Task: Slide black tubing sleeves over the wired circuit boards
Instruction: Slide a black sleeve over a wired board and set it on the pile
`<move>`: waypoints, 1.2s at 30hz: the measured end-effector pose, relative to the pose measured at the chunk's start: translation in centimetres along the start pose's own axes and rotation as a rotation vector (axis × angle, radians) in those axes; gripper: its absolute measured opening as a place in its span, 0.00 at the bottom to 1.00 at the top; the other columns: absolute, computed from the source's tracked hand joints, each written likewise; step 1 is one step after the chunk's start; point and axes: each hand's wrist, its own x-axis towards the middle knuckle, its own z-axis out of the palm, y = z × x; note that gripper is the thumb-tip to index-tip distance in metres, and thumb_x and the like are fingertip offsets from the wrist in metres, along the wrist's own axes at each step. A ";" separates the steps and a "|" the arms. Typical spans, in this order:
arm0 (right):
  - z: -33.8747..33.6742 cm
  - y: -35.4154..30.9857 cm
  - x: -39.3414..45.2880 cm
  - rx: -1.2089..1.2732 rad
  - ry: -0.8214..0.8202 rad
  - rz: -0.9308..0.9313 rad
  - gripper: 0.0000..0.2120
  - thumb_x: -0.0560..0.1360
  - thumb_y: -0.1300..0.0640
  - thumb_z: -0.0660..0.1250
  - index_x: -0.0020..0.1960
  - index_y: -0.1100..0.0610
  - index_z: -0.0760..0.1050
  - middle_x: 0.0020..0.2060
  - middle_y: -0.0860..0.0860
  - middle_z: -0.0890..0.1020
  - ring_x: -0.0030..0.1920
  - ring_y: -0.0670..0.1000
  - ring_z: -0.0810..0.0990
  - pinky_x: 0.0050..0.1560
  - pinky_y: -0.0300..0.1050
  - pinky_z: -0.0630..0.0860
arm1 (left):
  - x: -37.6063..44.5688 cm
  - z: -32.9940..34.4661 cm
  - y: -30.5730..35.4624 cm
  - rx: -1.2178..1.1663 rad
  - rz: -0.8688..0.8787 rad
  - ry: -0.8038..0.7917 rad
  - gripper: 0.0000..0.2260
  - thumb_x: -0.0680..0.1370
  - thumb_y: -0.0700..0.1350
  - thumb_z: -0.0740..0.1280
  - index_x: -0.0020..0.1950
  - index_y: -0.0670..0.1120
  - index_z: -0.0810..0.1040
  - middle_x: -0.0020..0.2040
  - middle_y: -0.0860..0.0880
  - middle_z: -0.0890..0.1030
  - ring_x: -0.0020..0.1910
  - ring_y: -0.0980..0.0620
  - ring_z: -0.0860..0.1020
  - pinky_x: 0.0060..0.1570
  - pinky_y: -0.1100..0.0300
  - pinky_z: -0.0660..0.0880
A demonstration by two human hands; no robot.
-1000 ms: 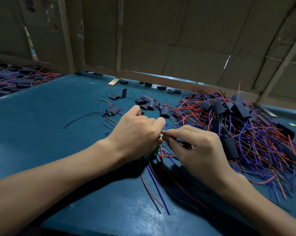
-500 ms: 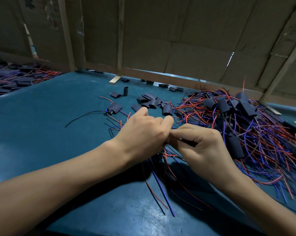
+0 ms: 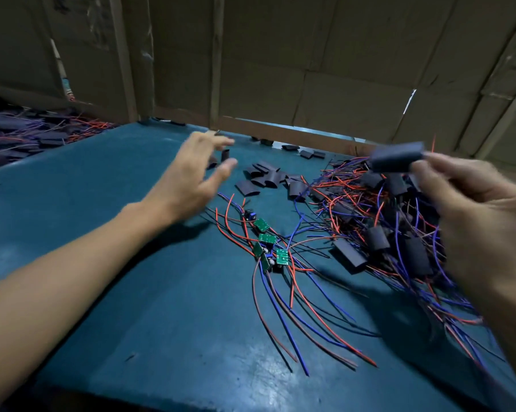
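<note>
Right hand (image 3: 476,221) is pinching a black sleeve (image 3: 397,157) at upper right; left hand (image 3: 191,179) is hovering with fingers spread wide, holding nothing. Green circuit boards (image 3: 268,248) are lying mid-counter (image 3: 102,233).

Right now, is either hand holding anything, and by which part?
The right hand pinches a black sleeve by its right end; the left hand holds nothing.

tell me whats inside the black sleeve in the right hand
Cannot tell: the black sleeve pinched by the right hand is blurred and opaque, so any board inside it is hidden.
</note>
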 end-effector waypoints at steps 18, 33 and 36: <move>-2.0 5.4 2.2 -0.316 0.168 0.141 0.12 0.72 0.44 0.67 0.54 0.44 0.73 0.56 0.54 0.79 0.58 0.55 0.78 0.63 0.61 0.73 | -0.6 -0.4 -2.2 0.128 -0.454 -0.044 0.07 0.79 0.48 0.67 0.55 0.48 0.80 0.45 0.50 0.83 0.46 0.48 0.78 0.45 0.58 0.67; 4.4 -2.0 -4.8 0.326 -0.598 0.150 0.14 0.73 0.49 0.69 0.56 0.52 0.82 0.47 0.50 0.87 0.44 0.48 0.85 0.48 0.46 0.82 | -3.0 2.4 12.5 -0.369 0.132 -0.147 0.22 0.82 0.44 0.66 0.75 0.43 0.70 0.57 0.46 0.75 0.54 0.54 0.76 0.54 0.68 0.69; 4.3 -1.9 -4.9 0.408 -0.533 0.131 0.09 0.74 0.51 0.71 0.51 0.52 0.85 0.44 0.50 0.88 0.44 0.47 0.82 0.46 0.47 0.81 | -3.8 3.0 13.1 -0.374 0.176 -0.101 0.21 0.79 0.41 0.69 0.72 0.40 0.74 0.57 0.46 0.75 0.54 0.57 0.76 0.56 0.71 0.68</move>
